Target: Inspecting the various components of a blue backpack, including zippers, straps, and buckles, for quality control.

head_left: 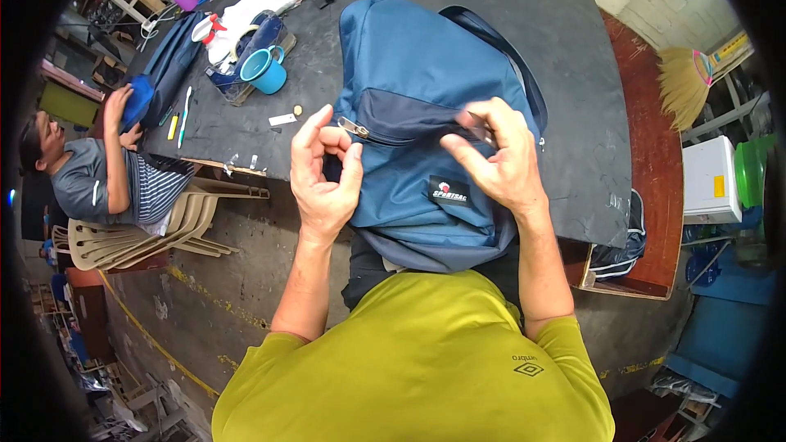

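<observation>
A blue backpack (426, 57) lies on the black table in front of me, its lower end hanging at the edge by my lap. Across its front runs a darker navy pocket panel with a zipper (381, 138); the metal zipper pull (352, 127) sits at the left end. My left hand (323, 168) hovers beside that pull, fingers curled and thumb apart, holding nothing. Over the right end of the pocket is my right hand (499, 155), fingers bent and partly smeared by motion. Something small and dark shows between its fingers, too unclear to name. A black label patch (449, 191) is sewn below.
On the black table (573, 57) stand a teal mug (264, 70), a tray of supplies (237, 94), a spray bottle (214, 41) and a toothbrush (184, 117). A seated person (102, 168) handles blue material at left. A red-brown bench (655, 196) adjoins the right side.
</observation>
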A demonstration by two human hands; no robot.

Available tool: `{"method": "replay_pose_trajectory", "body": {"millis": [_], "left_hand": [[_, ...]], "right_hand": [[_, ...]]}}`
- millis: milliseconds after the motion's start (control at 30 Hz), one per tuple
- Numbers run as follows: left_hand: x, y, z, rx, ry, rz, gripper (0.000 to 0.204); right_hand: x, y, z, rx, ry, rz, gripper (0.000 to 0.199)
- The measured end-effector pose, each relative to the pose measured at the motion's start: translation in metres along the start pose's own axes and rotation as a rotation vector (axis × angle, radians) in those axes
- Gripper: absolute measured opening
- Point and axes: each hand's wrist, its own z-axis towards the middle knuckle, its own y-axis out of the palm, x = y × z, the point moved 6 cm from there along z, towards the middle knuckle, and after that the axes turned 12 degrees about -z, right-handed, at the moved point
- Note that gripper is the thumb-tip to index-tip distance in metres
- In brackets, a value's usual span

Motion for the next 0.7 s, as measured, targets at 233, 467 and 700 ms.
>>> {"method": "replay_pose_trajectory", "body": {"millis": [233, 467, 700], "left_hand": [[-0.002, -0.014, -0.005, 0.166, -0.054, 0.123, 0.056], [-0.009, -0.012, -0.008, 0.009, -0.455, -0.356, 0.099], [0.035, 0.050, 0.042, -0.102, -0.142, -0.056, 0.045]], "right_hand": [[-0.005, 0.024, 0.007, -0.096, 0.052, 0.288, 0.016], [0.031, -0.071, 0.070, 0.782, 0.034, 0.541, 0.020], [0.073, -0.079, 0.090, 0.765, 0.229, 0.574, 0.038]]}}
